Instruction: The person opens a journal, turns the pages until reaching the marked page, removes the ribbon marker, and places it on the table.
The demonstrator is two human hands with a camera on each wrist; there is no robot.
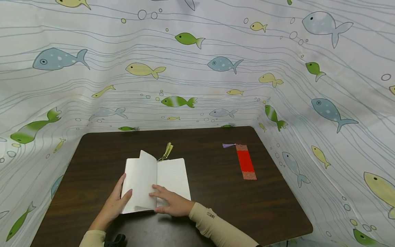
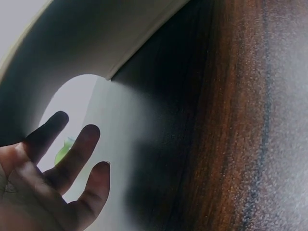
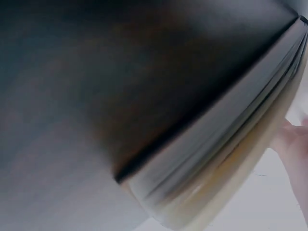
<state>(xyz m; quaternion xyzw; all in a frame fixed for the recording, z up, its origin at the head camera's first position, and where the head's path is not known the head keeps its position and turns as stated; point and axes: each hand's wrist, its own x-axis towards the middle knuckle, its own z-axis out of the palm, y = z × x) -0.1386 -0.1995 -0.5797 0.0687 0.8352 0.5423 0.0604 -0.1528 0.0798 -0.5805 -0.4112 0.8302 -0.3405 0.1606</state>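
An open notebook point(image 1: 174, 175) with pale pages lies at the table's near left, one leaf point(image 1: 148, 178) standing up from the left page. At its left edge my left hand point(image 1: 114, 204) holds the notebook, thumb over the page. The left wrist view has fingers point(image 2: 77, 154) of that hand extended beside the raised cover point(image 2: 96, 38). My right hand point(image 1: 174, 202) rests near the gutter at the bottom, fingers spread and touching the leaf. The page edges point(image 3: 216, 159) look blurred in the right wrist view. From the notebook's top pokes a yellow-green tassel point(image 1: 167, 151).
A red bookmark point(image 1: 246, 162) with a purple tassel point(image 1: 228, 145) lies on the right of the dark wooden table point(image 1: 210, 192). Fish-printed white cloth point(image 1: 197, 82) hangs behind and along both sides of the table.
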